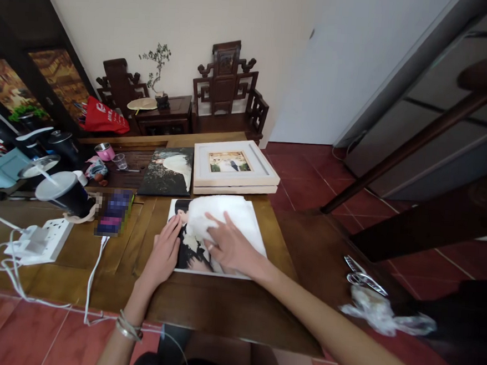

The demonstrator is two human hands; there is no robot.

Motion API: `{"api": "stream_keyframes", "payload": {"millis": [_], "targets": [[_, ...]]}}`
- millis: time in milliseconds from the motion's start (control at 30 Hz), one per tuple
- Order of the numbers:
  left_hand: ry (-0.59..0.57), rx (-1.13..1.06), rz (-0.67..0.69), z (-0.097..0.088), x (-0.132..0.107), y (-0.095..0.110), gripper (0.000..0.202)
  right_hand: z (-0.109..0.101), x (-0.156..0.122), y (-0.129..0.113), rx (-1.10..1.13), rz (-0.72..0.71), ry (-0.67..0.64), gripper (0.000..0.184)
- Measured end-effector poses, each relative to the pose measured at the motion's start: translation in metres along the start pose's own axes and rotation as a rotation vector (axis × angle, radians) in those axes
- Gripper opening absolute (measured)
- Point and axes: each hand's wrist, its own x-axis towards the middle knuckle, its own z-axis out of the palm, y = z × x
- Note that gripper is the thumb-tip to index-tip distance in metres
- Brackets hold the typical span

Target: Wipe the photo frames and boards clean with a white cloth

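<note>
A picture panel (189, 245), printed with a dark-haired figure and pale flowers, lies flat on the wooden table. My left hand (166, 249) rests on its left edge, fingers stretched out and holding nothing. A white cloth (229, 206), possibly a paper towel, covers much of the panel's upper right. On top of this cloth lies my right hand (233, 248), its fingers spread and a ring on one of them. The lower right of the picture is partly hidden under my right hand.
Beyond the panel are a stacked white frame (265, 170) and a dark picture (166, 180). To the left stand a lidded cup (61, 192), a phone (114, 212) on its cable, and a power strip (50, 241). Scissors (364, 277) and crumpled plastic (372, 311) lie right.
</note>
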Motion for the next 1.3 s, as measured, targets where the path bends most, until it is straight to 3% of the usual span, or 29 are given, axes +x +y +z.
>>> {"api": "stream_keyframes", "payload": {"millis": [133, 233, 300, 467, 567, 700, 867, 967, 1033, 1200, 1300], "targets": [[0.098, -0.138, 0.002, -0.002, -0.001, -0.001, 0.049, 0.006, 0.027, -0.010, -0.079, 0.049, 0.009, 0.026], [0.243, -0.243, 0.057, -0.003, -0.001, -0.002, 0.052, 0.012, 0.019, -0.026, -0.051, -0.120, -0.076, 0.027], [0.278, -0.252, 0.076, -0.003, -0.001, -0.004, 0.054, 0.014, 0.004, -0.034, -0.006, -0.248, -0.132, 0.025], [0.141, -0.158, 0.024, -0.002, -0.003, -0.003, 0.055, 0.008, -0.043, -0.035, 0.125, -0.394, -0.116, 0.019], [0.025, -0.083, -0.041, -0.001, -0.004, 0.000, 0.051, -0.002, -0.062, -0.024, 0.183, -0.339, -0.063, 0.016], [-0.007, -0.040, -0.046, -0.001, -0.002, 0.003, 0.049, -0.016, -0.068, 0.001, 0.156, -0.173, -0.015, 0.016], [0.003, 0.003, -0.010, 0.001, -0.001, 0.002, 0.047, -0.022, -0.041, 0.028, 0.070, 0.056, 0.063, 0.019], [0.005, 0.034, 0.031, 0.001, -0.001, 0.001, 0.048, -0.017, -0.012, 0.029, 0.091, 0.178, 0.133, 0.023], [0.010, 0.038, 0.042, 0.001, -0.001, 0.000, 0.048, -0.012, 0.011, 0.022, 0.134, 0.228, 0.111, 0.025], [0.029, 0.031, 0.040, 0.003, 0.000, -0.006, 0.047, -0.002, 0.066, -0.008, 0.197, 0.137, 0.011, 0.026], [0.033, 0.050, 0.027, 0.005, 0.000, -0.009, 0.046, 0.002, 0.075, -0.018, 0.206, 0.092, -0.015, 0.025]]}}
